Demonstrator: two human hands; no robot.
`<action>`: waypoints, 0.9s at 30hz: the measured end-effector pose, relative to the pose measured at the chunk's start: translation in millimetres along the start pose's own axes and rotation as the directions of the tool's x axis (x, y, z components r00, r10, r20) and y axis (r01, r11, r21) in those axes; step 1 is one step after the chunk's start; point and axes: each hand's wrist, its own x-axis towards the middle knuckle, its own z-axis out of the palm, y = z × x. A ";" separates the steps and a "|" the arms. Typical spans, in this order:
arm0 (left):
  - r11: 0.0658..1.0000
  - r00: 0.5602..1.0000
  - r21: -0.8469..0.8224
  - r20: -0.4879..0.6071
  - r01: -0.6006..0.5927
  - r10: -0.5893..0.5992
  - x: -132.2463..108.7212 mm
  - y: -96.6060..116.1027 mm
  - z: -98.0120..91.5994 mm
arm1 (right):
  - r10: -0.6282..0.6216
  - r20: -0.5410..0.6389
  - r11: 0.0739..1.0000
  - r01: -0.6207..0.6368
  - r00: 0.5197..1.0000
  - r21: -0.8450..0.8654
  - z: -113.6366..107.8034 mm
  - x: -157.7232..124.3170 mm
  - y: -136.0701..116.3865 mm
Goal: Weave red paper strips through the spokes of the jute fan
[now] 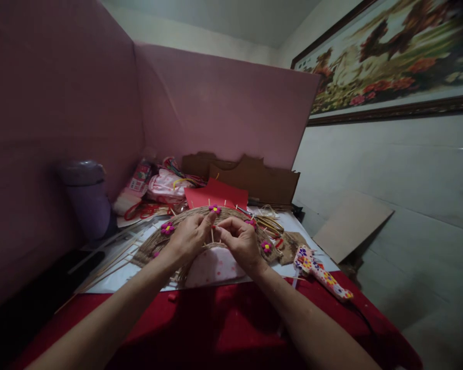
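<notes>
An arch of brown twine wound around thin wooden sticks lies in front of me, carrying several magenta flowers with yellow centres. Over its middle, my left hand and my right hand meet fingertip to fingertip, both closed in a pinch. A small red piece shows between the fingertips; its kind is too small to make out. One upright stick stands just below the fingers. Under the arch sits a white cloth with pink dots.
A flower-patterned glue gun lies at the right on the red tablecloth. Behind the arch are red paper, torn cardboard and bagged supplies. A purple tumbler stands left, near loose sticks.
</notes>
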 end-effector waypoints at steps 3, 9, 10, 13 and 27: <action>0.993 0.974 -0.036 0.200 0.114 -0.104 0.6 -6.2 2.2 | -0.014 0.010 0.999 0.015 1.000 -0.038 -0.8 -0.5 1.5; 0.999 0.996 -0.044 0.082 -0.015 0.018 -5.3 -10.5 2.1 | -0.055 0.083 0.984 0.068 0.995 -0.165 -2.1 -2.5 9.0; 0.999 0.997 -0.020 0.067 -0.027 0.029 -6.1 -12.5 2.0 | -0.051 0.088 0.981 0.066 0.995 -0.181 -2.2 -2.7 10.1; 1.000 0.998 -0.003 0.054 -0.027 0.027 -8.4 -19.5 1.7 | -0.013 0.095 0.987 0.028 0.995 -0.159 -1.9 -2.4 11.4; 0.992 0.994 -0.070 -0.011 -0.109 0.108 -20.3 -29.4 8.7 | 0.213 0.082 0.955 -0.225 0.974 0.193 -1.1 4.2 10.5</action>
